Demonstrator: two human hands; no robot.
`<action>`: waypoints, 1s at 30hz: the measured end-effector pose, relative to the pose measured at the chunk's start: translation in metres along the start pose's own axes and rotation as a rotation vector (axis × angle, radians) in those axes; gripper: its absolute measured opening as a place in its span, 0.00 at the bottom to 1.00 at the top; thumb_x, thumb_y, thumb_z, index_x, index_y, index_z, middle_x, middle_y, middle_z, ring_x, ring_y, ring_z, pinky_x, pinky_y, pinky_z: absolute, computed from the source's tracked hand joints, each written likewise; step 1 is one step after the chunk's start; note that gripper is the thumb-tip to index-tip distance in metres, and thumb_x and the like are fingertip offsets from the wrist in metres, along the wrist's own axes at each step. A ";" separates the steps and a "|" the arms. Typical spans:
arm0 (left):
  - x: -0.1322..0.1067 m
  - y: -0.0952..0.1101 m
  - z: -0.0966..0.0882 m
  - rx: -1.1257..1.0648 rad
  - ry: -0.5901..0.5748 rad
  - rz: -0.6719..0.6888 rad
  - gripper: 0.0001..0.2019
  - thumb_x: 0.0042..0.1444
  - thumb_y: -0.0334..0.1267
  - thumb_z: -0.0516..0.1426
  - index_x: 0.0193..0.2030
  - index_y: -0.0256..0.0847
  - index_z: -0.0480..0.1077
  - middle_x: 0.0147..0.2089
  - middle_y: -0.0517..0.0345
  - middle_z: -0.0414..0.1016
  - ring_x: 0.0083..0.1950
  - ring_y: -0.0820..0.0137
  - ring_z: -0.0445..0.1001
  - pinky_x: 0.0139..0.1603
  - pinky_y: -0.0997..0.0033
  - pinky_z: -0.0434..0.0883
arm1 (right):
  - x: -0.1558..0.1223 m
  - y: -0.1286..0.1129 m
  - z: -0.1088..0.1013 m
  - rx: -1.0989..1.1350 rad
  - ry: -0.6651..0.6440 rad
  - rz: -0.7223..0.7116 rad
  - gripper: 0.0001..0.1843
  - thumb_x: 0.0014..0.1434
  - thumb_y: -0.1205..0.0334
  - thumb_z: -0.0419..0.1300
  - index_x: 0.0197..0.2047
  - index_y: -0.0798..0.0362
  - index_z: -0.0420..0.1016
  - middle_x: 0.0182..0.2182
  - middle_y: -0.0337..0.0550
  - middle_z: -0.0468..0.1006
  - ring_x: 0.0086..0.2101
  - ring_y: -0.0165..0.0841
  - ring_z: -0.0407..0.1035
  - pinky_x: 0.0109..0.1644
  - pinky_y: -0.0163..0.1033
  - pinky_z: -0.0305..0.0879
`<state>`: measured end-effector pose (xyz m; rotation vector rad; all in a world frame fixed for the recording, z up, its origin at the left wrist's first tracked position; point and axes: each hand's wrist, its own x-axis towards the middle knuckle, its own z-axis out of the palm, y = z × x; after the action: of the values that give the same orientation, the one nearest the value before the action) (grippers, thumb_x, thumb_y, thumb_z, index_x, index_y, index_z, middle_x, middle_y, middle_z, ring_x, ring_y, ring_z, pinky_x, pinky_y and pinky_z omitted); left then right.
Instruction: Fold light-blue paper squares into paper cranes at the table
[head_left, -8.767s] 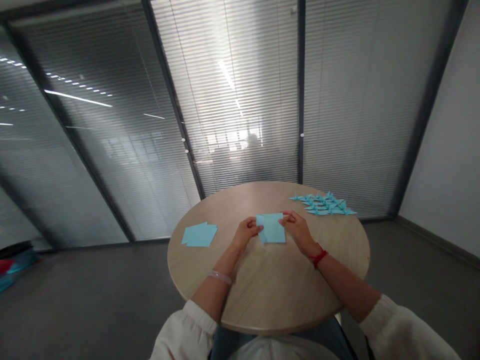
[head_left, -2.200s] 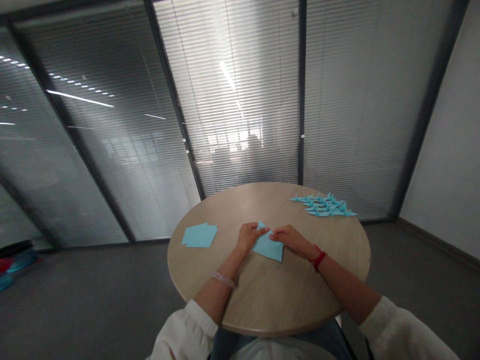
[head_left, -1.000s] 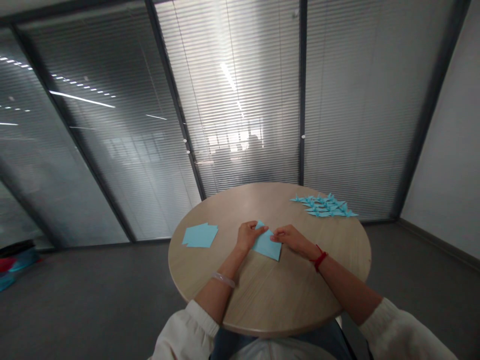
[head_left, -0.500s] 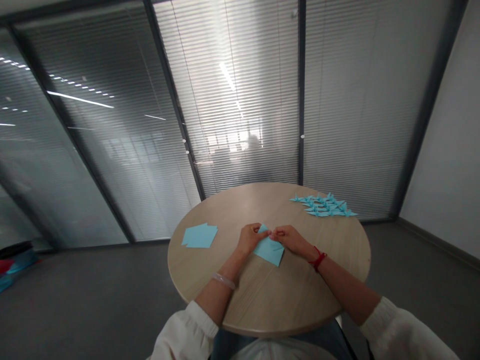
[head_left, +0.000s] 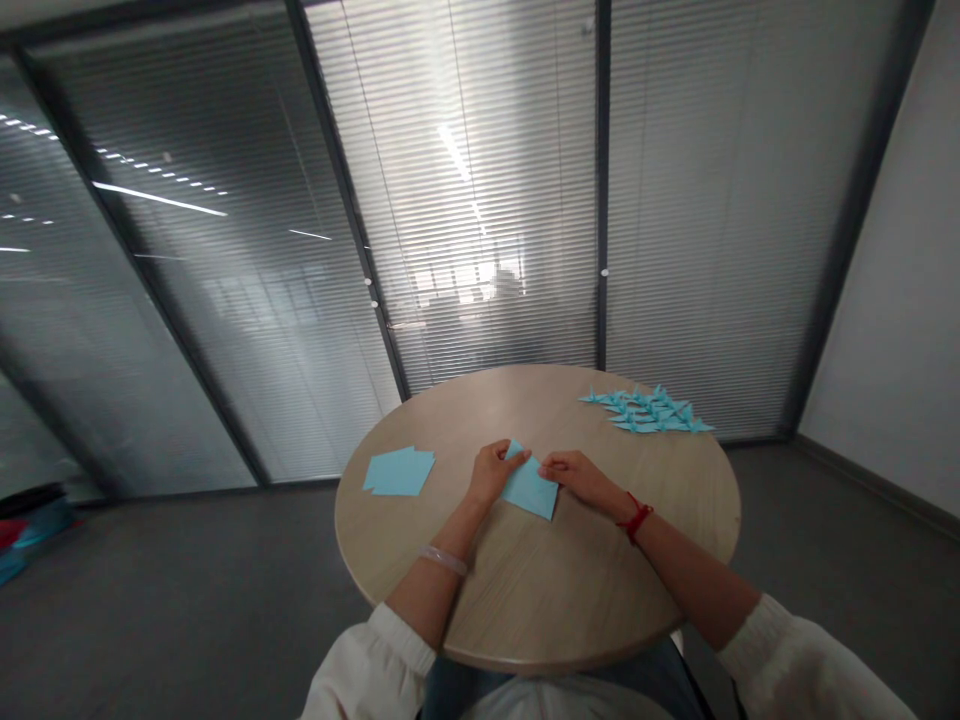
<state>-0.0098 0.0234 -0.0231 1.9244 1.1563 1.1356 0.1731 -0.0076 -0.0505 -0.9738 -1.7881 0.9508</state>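
Observation:
A light blue sheet of origami paper [head_left: 534, 492] lies at an angle in the middle of the round wooden table [head_left: 540, 610]. My left hand [head_left: 493, 470] grips its upper left part, the thumb on top and the other fingers partly hidden behind. At the sheet's right edge is my right hand [head_left: 583, 478], its thumb and fingertips pinched together on the paper. Exactly how the right fingertips meet the edge is too small to make out.
Several flat blue sheets [head_left: 401, 472] lie overlapped at the table's left. Rows of folded blue paper cranes [head_left: 649, 410] stand at the back right. Glass panels with blinds [head_left: 487, 200] rise behind the table. A dark-rimmed bin-like container [head_left: 37, 510] is on the floor at far left.
My left hand and the sheet have shifted slightly left and away from me. The right hand has stayed nearly in place, and the two hands' fingertips are now further apart.

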 end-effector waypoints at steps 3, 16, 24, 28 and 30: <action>0.000 -0.001 0.000 -0.011 0.003 0.010 0.22 0.44 0.53 0.58 0.18 0.39 0.54 0.19 0.68 0.46 0.22 0.78 0.48 0.22 0.76 0.45 | -0.001 -0.001 -0.001 -0.005 -0.003 -0.005 0.21 0.52 0.44 0.57 0.26 0.56 0.69 0.18 0.35 0.66 0.21 0.27 0.59 0.27 0.31 0.55; -0.003 0.009 -0.003 -0.242 0.029 -0.145 0.22 0.42 0.56 0.60 0.20 0.36 0.64 0.17 0.65 0.57 0.19 0.78 0.55 0.19 0.78 0.50 | 0.000 0.000 -0.002 0.058 0.019 0.027 0.21 0.50 0.45 0.59 0.29 0.57 0.73 0.21 0.39 0.73 0.23 0.29 0.66 0.29 0.33 0.62; -0.005 0.011 -0.005 -0.503 0.065 -0.201 0.20 0.40 0.52 0.63 0.29 0.33 0.75 0.22 0.55 0.72 0.22 0.73 0.67 0.24 0.75 0.63 | 0.001 0.005 -0.008 0.015 0.078 0.037 0.19 0.50 0.47 0.58 0.26 0.57 0.72 0.20 0.40 0.73 0.22 0.29 0.67 0.28 0.32 0.61; -0.007 0.012 -0.005 -0.568 0.008 -0.221 0.20 0.41 0.51 0.63 0.29 0.32 0.75 0.23 0.54 0.72 0.22 0.73 0.67 0.24 0.74 0.63 | -0.001 0.001 -0.011 -0.018 0.067 0.021 0.17 0.51 0.50 0.58 0.25 0.58 0.73 0.19 0.39 0.72 0.22 0.29 0.66 0.28 0.32 0.59; -0.005 0.010 -0.005 -0.564 0.001 -0.230 0.20 0.41 0.51 0.63 0.28 0.32 0.75 0.22 0.55 0.71 0.21 0.74 0.66 0.23 0.75 0.62 | 0.000 -0.001 -0.010 -0.009 0.079 0.053 0.18 0.50 0.50 0.58 0.25 0.58 0.73 0.20 0.40 0.73 0.22 0.30 0.67 0.28 0.32 0.60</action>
<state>-0.0118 0.0146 -0.0145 1.3268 0.9029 1.1790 0.1827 -0.0060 -0.0465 -1.0548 -1.7092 0.9254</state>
